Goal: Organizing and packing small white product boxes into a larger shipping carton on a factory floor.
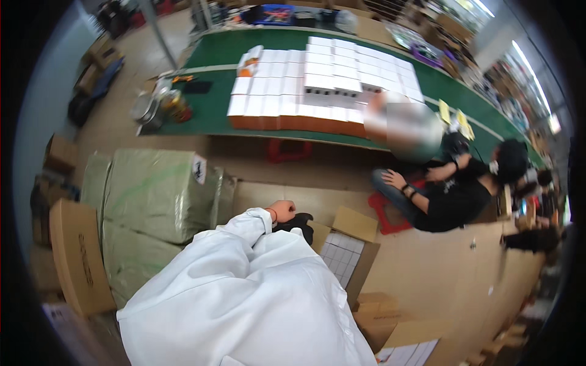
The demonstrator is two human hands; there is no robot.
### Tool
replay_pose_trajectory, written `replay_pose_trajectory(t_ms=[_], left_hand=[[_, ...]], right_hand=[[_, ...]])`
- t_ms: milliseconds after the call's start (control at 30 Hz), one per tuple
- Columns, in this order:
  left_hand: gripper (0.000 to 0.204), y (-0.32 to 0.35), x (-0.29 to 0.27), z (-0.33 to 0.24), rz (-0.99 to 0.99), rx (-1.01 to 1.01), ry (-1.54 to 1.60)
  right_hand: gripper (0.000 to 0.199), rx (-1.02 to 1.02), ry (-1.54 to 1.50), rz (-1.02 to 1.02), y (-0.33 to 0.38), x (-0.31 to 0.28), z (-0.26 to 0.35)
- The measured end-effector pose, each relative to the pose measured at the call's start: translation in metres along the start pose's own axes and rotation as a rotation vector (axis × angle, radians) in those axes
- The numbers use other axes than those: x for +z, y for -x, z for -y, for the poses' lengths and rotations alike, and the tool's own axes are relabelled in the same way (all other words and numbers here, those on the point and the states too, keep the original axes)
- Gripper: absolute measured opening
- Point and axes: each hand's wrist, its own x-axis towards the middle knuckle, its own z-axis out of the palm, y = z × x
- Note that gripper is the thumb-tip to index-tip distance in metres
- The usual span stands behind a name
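My left hand is out in front of my white sleeve, with a thin band round the wrist. Its fingers curl in loosely, and nothing shows in them. Just beyond and below it is a dark black shape, partly covered by my white clothing; what it is I cannot make out. Close to the hand on the right stands an open carton packed with rows of small white boxes. To the left is a big bale wrapped in green-grey film. My right hand is out of view.
Ahead runs a green-topped table with stacked white boxes and jars. A person in black sits at right by a red stool. Brown cartons stand at left; another open carton is at lower right.
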Motion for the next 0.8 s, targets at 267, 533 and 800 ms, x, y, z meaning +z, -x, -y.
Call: replay_pose_trajectory(t_ms=[267, 533, 800], left_hand=[[0.051, 0.150, -0.126, 0.008, -0.678, -0.180, -0.336], [0.081, 0.225, -0.213, 0.110, -0.826, -0.748, -0.555], [0.078, 0.176, -0.252, 0.127, -0.722, -0.410, -0.515]], right_hand=[[0.026, -0.134, 0.149, 0.240, -0.088, 0.063, 0.085], [0.020, -0.227, 0.018, 0.328, -0.053, 0.151, 0.170], [0.027, -0.407, -0.192, 0.194, -0.025, 0.225, 0.193]])
